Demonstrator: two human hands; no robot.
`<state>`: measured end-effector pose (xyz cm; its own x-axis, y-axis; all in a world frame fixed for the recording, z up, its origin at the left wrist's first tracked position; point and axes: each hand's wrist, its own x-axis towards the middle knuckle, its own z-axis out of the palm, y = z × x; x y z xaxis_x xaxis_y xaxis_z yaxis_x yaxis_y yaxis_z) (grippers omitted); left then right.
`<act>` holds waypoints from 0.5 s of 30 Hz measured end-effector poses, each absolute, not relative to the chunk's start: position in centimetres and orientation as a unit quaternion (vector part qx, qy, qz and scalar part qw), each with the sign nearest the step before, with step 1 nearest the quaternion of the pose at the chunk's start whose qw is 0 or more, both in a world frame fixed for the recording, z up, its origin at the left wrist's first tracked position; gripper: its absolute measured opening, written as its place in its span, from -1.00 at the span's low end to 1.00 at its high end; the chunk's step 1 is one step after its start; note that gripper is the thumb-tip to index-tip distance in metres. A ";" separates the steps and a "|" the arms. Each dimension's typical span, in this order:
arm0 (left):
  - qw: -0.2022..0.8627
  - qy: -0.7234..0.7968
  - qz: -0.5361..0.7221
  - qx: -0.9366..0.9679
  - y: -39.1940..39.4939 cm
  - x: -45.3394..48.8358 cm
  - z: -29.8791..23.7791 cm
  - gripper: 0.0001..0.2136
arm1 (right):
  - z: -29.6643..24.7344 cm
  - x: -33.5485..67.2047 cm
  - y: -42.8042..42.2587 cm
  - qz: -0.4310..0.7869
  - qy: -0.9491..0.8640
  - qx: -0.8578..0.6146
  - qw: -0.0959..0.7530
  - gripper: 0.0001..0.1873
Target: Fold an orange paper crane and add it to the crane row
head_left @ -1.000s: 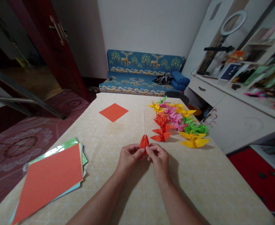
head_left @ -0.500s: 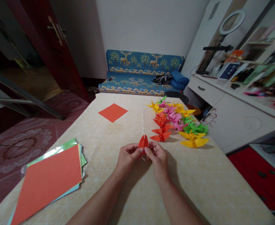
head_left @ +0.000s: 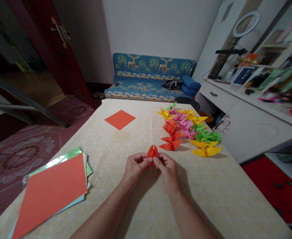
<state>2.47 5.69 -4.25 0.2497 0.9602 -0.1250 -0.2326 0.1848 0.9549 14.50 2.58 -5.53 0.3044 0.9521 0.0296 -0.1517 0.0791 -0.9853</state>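
Between my two hands is a small folded red paper piece [head_left: 152, 151], its two pointed tips facing away from me. My left hand [head_left: 137, 164] pinches its left side with thumb and fingers, and my right hand [head_left: 167, 165] pinches the right side. Both thumbs meet on its near face, hiding the lower part. Just beyond and to the right stand red paper cranes [head_left: 170, 143] in a row. Farther left lies a flat red paper square [head_left: 120, 119].
Pink cranes [head_left: 185, 125], green cranes [head_left: 209, 136] and yellow cranes [head_left: 206, 150] fill the table's right side. A stack of coloured paper [head_left: 53, 186] lies at the left edge. Behind the table [head_left: 98, 212] is a blue patterned sofa [head_left: 146, 81]; a white dresser [head_left: 250, 113] stands right.
The folded paper's tips have dipped slightly and drawn a little closer to my hands. My fingers have shifted only slightly; both still pinch it.
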 end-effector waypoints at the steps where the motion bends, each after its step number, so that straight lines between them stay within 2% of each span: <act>1: 0.660 0.403 0.450 0.446 5.6 2.4 -4.2 -0.78 | -5.4 14.6 2.6 0.454 -0.381 -0.504 0.628 -0.84; 9: 0.680 0.394 0.451 0.423 5.3 2.7 -4.3 -0.76 | -5.7 14.4 2.5 0.464 -0.330 -0.479 0.669 -0.88; 15: 0.694 0.388 0.415 0.442 5.5 2.4 -4.4 -0.75 | -6.3 14.7 2.5 0.435 -0.346 -0.513 0.654 -0.82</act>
<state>2.42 5.49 -4.38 0.3540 0.9194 -0.1713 -0.2340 0.2644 0.9356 14.66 2.51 -6.25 0.3814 0.9244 0.0063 -0.2133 0.0946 -0.9724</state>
